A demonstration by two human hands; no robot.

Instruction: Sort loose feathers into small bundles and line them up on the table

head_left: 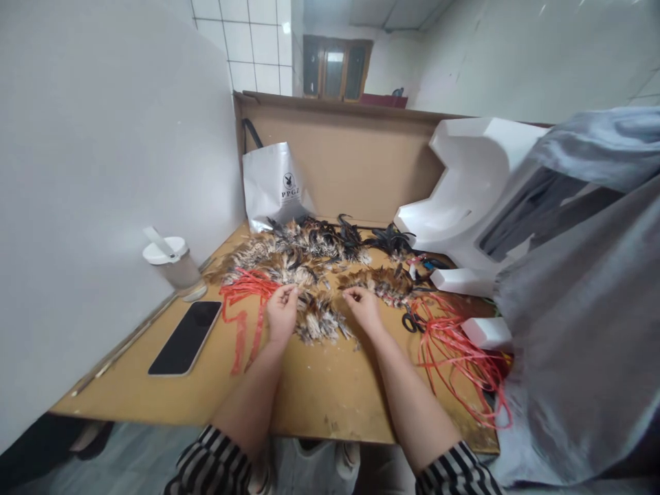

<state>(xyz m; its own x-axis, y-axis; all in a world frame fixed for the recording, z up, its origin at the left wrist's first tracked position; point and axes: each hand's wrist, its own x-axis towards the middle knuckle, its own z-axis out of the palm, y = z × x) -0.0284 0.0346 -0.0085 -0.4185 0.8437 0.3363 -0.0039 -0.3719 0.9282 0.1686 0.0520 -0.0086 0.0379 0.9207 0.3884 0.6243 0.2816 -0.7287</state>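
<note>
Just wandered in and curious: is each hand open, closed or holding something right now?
Left hand: closed in a pinch by the feathers; anything held cannot be told.
Right hand: also pinched closed; too small to tell what, if anything.

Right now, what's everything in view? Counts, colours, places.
Feather bunches: several, brown and black, centre
Plastic strips: two bundles, red, left and right
Scissors: one, black-handled, right
Smartphone: one, black, left
Lidded cup: one, white lid, left
PPGZ bag: one, silver, back left
Moulded pieces: count unclear, white, right
Cloth: count unclear, grey, far right
Table: one, tan, centre
Cardboard panel: one, brown, back
Partition: one, white, far left
Tiled wall: one, white, background
Striped sleeves: two, black and grey, bottom
Left hand: one, bare, beside red strips
Right hand: one, bare, beside feathers
</note>
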